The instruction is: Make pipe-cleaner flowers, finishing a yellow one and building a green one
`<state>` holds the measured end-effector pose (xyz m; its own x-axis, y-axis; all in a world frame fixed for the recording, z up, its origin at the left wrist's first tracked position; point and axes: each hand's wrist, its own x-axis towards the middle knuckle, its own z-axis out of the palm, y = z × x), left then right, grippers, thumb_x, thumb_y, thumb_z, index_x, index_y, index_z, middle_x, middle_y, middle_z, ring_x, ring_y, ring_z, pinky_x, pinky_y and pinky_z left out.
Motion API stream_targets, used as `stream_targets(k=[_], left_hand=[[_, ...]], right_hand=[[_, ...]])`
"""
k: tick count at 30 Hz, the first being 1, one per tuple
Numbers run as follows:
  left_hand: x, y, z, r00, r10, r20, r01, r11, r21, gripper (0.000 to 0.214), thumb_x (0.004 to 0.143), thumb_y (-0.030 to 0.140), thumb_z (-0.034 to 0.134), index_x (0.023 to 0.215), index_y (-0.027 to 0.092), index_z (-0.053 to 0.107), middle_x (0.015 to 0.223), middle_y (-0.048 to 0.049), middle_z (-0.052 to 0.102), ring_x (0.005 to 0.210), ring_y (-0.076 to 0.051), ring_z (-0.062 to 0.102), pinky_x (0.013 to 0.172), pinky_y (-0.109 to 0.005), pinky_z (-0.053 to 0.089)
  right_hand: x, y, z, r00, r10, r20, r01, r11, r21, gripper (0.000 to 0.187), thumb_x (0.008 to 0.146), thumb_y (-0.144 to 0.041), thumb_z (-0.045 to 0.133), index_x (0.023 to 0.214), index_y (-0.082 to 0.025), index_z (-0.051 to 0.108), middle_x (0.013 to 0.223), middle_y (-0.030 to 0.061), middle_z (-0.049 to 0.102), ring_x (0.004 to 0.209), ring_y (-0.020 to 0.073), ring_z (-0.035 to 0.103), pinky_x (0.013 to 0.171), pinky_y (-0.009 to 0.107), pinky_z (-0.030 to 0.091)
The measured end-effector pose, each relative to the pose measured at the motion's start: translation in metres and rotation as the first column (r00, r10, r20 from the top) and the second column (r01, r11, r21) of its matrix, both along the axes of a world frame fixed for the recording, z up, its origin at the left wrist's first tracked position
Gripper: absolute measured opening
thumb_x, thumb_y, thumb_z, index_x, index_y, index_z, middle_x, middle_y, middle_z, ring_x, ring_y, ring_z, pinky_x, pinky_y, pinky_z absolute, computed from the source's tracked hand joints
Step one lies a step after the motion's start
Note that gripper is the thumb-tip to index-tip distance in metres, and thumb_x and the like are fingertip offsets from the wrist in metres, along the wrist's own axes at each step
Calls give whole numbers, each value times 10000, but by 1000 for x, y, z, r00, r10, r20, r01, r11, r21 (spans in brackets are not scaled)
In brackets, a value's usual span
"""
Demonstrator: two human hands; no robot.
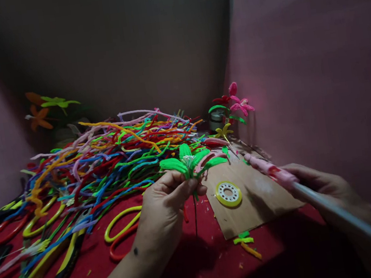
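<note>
My left hand point(169, 200) pinches a green pipe-cleaner flower point(184, 152) just below its petals. White stamens show at the flower's centre, and a thin dark stem hangs down under my fingers. In my right hand point(321, 185) is a pink hot glue gun point(275, 173), its nozzle pointing up and left, apart from the flower. A long translucent glue stick point(350, 222) runs out of its back toward the lower right. Below and between my hands, a roll of yellow tape point(228, 194) lies on a piece of cardboard point(258, 202).
A large heap of colourful pipe cleaners point(115, 152) covers the back left of the red table point(201, 260). Scissors with red and yellow handles point(123, 224) and black-yellow pliers point(68, 259) lie at left. Pink flowers point(242, 104) stand back right; green and orange scraps point(249, 247) lie in front.
</note>
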<state>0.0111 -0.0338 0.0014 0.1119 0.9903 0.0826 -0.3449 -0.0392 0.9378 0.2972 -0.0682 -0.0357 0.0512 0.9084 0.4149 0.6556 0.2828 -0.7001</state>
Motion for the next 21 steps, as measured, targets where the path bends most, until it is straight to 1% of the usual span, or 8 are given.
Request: stream_targets(k=[3, 7, 12, 14, 17, 18, 19, 21], left_hand=[[1, 3, -4, 999, 0, 32, 0, 1000, 0, 96, 684, 199, 686, 721, 147, 614, 672, 17, 667, 649, -106, 607, 706, -234, 434], [0, 5, -7, 1000, 13, -3, -13, 1000, 10, 102, 686, 204, 684, 686, 144, 602, 657, 18, 664, 652, -110, 613, 730, -244, 432], [-1, 7, -9, 1000, -1, 29, 2, 1000, -19, 132, 683, 187, 684, 646, 149, 564, 615, 34, 643, 624, -106, 619, 702, -230, 433], [-1, 7, -10, 999, -9, 49, 10, 1000, -26, 127, 679, 176, 687, 651, 149, 566, 607, 42, 625, 615, -101, 617, 681, -221, 435], [0, 7, -11, 996, -20, 91, 23, 999, -41, 127, 664, 159, 697, 644, 146, 572, 579, 55, 588, 598, -91, 612, 643, -202, 435], [0, 7, -11, 995, -25, 99, 30, 999, -45, 128, 661, 157, 699, 639, 145, 573, 576, 54, 586, 594, -90, 612, 636, -200, 437], [0, 6, -11, 994, -31, 103, 36, 998, -48, 129, 658, 155, 700, 633, 144, 574, 574, 51, 588, 589, -91, 611, 634, -200, 439], [1, 6, -10, 992, -47, 116, 53, 997, -53, 128, 653, 151, 702, 628, 144, 577, 579, 40, 602, 583, -97, 611, 631, -207, 444]], right_hand=[[9, 20, -3, 972, -49, 229, 25, 994, 108, 250, 802, -357, 523, 966, -192, 612, 901, 80, 630, 812, 213, 600, 692, 308, 483], [23, 46, -18, 882, -124, 455, 77, 990, 120, 249, 829, -307, 443, 986, -182, 590, 923, 93, 602, 839, 229, 587, 734, 349, 471], [41, 70, -34, 787, -156, 597, 126, 988, 92, 312, 824, -299, 428, 1029, -127, 588, 906, 123, 578, 865, 250, 564, 748, 376, 468], [42, 71, -33, 755, -166, 635, 122, 986, 112, 320, 809, -304, 457, 1047, -133, 585, 945, 132, 570, 877, 259, 552, 748, 390, 470], [30, 60, -22, 707, -277, 651, 193, 961, 200, 304, 783, -326, 506, 1013, -156, 607, 984, 148, 562, 869, 297, 527, 731, 444, 462], [21, 55, -16, 721, -316, 617, 224, 948, 224, 271, 791, -318, 497, 978, -163, 618, 953, 149, 568, 864, 306, 522, 730, 460, 455], [10, 49, -10, 773, -308, 554, 213, 950, 230, 241, 802, -308, 486, 955, -180, 621, 946, 143, 573, 879, 302, 522, 751, 463, 449], [-17, 38, 1, 948, -178, 263, 122, 969, 216, 212, 811, -278, 494, 985, -212, 595, 968, 107, 584, 881, 250, 551, 774, 417, 465]])
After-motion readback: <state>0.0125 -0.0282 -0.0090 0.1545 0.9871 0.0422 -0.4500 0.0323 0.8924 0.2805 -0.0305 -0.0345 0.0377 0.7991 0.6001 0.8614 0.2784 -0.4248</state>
